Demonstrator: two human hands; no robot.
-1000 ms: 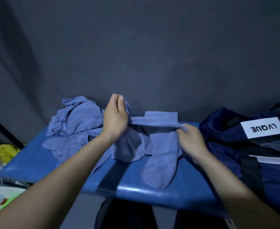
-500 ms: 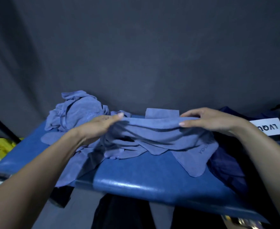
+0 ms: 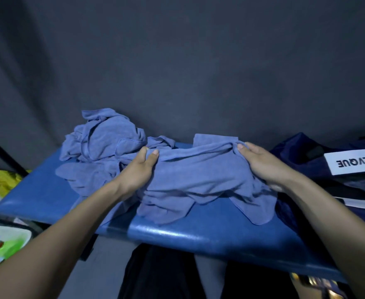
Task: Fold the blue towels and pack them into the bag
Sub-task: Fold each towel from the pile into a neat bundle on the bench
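Head view, left hand [image 3: 141, 169] and right hand [image 3: 263, 164] each pinching far edge of blue towel [image 3: 198, 175], near hem overhanging blue bench [image 3: 198, 231] front edge, bag [image 3: 319, 169] touching at right, crumpled towel pile [image 3: 104, 139] far left.

One camera, worn on your head

It looks forward and down from just above your arms. Your left hand [image 3: 141, 167] and right hand [image 3: 261, 164] sit close in the middle, over the blue surface [image 3: 198, 231], facing a dark wall [image 3: 177, 61].
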